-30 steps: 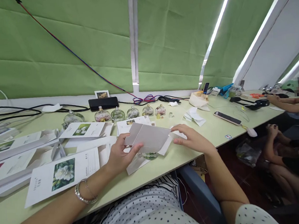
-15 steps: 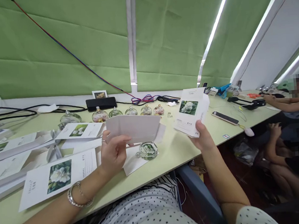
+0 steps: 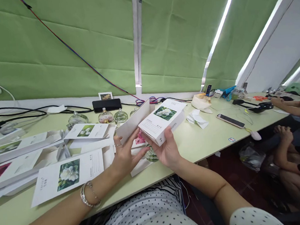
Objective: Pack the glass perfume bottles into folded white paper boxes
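My right hand (image 3: 167,152) is wrapped round the lower end of a small white box (image 3: 155,124) printed with a white flower; the box is tilted and now has depth. In my left hand (image 3: 125,159) is a plain pale card piece (image 3: 133,123), held against the box's left side with the thumb apart. Below the hands a round glass perfume bottle (image 3: 151,155) lies on white paper, partly covered by them. Left of my hands a flat white flower-printed card (image 3: 94,167) lies on the table.
More printed boxes (image 3: 20,171) lie at the left. Several round perfume bottles (image 3: 106,117) stand behind, near a black phone (image 3: 107,105). Crumpled paper (image 3: 197,119), a beige pouch (image 3: 201,102) and a phone (image 3: 230,121) are to the right. Another person's hands (image 3: 284,133) are farther right.
My right hand has brought the box leftward, next to the card piece in my left hand. The card piece has turned from nearly level to slanted. Crumpled paper and the pouch are now uncovered.
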`<state>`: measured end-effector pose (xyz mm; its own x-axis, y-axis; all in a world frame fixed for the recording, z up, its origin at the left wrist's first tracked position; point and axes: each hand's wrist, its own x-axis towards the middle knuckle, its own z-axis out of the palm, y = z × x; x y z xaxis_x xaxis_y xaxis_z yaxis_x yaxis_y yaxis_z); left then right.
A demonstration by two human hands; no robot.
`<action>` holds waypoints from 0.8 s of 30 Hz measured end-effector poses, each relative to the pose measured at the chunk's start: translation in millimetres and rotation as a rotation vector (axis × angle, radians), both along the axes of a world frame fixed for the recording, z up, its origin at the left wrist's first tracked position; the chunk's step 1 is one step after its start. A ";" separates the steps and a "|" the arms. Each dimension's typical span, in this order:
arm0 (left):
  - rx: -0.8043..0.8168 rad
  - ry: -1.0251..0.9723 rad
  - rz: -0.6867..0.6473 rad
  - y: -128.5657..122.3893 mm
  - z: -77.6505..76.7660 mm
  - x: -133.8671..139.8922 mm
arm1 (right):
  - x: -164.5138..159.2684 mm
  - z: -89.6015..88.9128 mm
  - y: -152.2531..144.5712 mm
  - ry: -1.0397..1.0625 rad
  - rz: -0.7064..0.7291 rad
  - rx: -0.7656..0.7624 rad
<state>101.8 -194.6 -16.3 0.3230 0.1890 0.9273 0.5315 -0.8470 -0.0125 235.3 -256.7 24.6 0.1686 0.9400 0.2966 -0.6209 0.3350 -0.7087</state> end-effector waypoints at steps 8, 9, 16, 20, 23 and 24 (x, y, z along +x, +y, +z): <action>-0.079 -0.102 0.004 5.5 7.6 -4.3 | 4.5 1.0 -5.9 0.034 0.106 -0.049; -0.095 -0.103 -0.011 7.4 7.6 -4.7 | 6.0 0.0 -4.4 0.044 0.113 -0.055; -0.371 -0.086 -0.050 16.4 4.8 -8.5 | 15.9 -14.4 11.0 0.099 0.009 -0.097; -0.447 -0.099 -0.088 13.2 4.8 -8.1 | 12.1 -22.8 14.4 0.025 0.087 -0.120; -0.511 -0.111 -0.068 10.9 5.2 -7.0 | 11.2 -26.7 16.1 -0.049 0.112 -0.092; -0.521 -0.106 -0.079 10.8 5.4 -6.8 | 12.0 -27.5 16.8 -0.068 0.106 -0.080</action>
